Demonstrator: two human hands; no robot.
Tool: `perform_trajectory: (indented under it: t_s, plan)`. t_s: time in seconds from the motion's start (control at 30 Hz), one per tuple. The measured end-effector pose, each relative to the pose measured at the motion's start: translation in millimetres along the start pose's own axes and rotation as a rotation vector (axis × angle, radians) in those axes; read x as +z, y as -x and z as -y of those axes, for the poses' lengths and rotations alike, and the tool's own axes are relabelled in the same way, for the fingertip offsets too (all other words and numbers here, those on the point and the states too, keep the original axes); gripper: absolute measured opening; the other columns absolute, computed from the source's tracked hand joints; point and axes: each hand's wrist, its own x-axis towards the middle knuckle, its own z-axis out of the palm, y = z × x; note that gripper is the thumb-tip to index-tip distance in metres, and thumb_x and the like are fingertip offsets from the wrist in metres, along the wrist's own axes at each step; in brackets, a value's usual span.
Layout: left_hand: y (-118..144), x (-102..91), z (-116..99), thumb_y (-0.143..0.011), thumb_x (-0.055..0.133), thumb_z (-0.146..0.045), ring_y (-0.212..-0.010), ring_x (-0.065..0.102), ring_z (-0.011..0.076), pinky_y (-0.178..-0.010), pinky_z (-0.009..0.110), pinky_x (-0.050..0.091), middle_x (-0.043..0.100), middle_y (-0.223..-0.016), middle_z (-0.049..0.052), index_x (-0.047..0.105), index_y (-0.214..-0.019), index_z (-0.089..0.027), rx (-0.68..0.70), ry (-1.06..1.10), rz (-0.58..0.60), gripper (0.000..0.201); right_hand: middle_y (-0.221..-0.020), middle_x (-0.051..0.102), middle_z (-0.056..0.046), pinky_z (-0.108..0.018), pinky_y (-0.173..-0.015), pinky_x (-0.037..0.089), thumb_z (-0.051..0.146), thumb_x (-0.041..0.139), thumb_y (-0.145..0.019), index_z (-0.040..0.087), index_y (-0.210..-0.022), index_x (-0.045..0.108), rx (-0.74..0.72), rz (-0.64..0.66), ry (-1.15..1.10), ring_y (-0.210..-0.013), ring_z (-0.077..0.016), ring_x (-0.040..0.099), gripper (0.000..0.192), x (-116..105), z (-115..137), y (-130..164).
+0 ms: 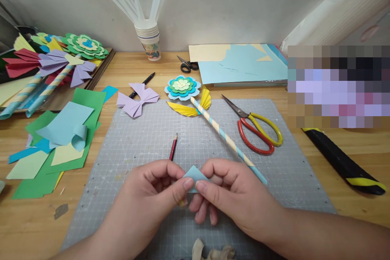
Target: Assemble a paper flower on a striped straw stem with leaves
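Observation:
A small folded piece of light blue paper [193, 172] is pinched between both hands above the cutting mat [122, 195]. My left hand [161, 195] grips its left side with thumb and forefinger, and my right hand [228, 193] does the same on the right. Just beyond the left fingers lies a dark red pencil [173, 148]. A paper flower [183, 88] with a blue and cream striped stem [224, 136] and yellow pleated leaves [184, 109] rests past the hands. To its right are open scissors [258, 128] with red and yellow handles.
Left, paper scraps [67, 126] overlap near finished paper flowers [67, 63]. A lilac paper bow [138, 99] touches a black pen [149, 79]. Behind stand a paper cup [150, 44] with straws, small black scissors [189, 65] and blue sheets [240, 71]. A black-yellow tool [344, 162] lies right.

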Motion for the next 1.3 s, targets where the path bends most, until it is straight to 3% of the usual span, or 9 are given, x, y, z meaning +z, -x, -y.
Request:
perform_trajectory:
  t_s: [0.87,1.03,1.13,1.3]
  plan:
    - [2,-1.7,1,-0.070,0.072,-0.025,-0.051,0.061,0.0117,-0.052,0.020,0.046,0.065,-0.052,-0.003,0.061,-0.060,-0.018,-0.010,-0.091,-0.019,0.017,-0.066,0.065,0.000,-0.018,-0.046,0.043,0.051,0.064,-0.079,0.017,-0.077,0.055,0.002,0.010,0.004,-0.054,-0.0095,0.062,0.035,1,1,0]
    - [2,0.1,3,-0.071,0.066,-0.031,-0.056,0.055,0.0142,-0.055,0.024,0.043,0.059,-0.056,-0.001,0.054,-0.060,-0.019,0.009,-0.320,-0.025,0.020,-0.058,0.060,0.002,-0.019,-0.052,0.044,0.039,0.067,-0.077,0.018,-0.072,0.054,0.010,-0.053,0.070,-0.052,-0.0080,0.056,0.025,1,6,2]
    - [3,1.1,4,-0.072,0.062,-0.033,-0.059,0.047,0.0136,-0.054,0.024,0.038,0.051,-0.058,-0.002,0.053,-0.060,-0.019,0.017,-0.434,0.001,0.021,-0.052,0.054,0.005,-0.018,-0.047,0.037,0.031,0.067,-0.075,0.019,-0.070,0.053,-0.017,-0.077,0.102,-0.048,-0.0069,0.049,0.020,1,7,3]
    - [5,1.0,3,-0.075,0.059,-0.035,-0.059,0.042,0.0128,-0.054,0.023,0.035,0.047,-0.059,-0.003,0.054,-0.061,-0.019,0.014,-0.436,0.031,0.022,-0.051,0.045,0.009,-0.018,-0.043,0.029,0.023,0.065,-0.074,0.019,-0.070,0.051,-0.118,-0.063,0.098,-0.045,-0.0053,0.038,0.014,1,11,3]
